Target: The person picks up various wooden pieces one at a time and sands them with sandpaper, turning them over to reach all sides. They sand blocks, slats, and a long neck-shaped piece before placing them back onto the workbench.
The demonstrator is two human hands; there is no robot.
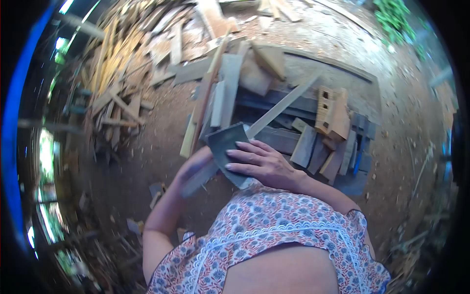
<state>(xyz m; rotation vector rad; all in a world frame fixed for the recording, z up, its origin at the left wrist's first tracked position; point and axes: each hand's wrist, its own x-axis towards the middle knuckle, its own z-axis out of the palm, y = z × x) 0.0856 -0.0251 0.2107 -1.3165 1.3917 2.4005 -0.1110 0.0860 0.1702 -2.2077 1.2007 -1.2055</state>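
Bare earth floor [159,115], littered with offcuts [122,105], surrounds a low bench [338,73] beyond the dark sheet [220,144]. Right hand [262,164] lies palm down on the sheet, fingers extended and slightly parted, seemingly to press it against the strip [289,101], which emerges on the sheet's far side, slanting over the bench. Left hand [198,160] is blurred, partly hidden behind the sheet; its grip cannot be determined, though its position suggests support. Blocks [304,146] lie right of the sheet, presumably for easy reach.
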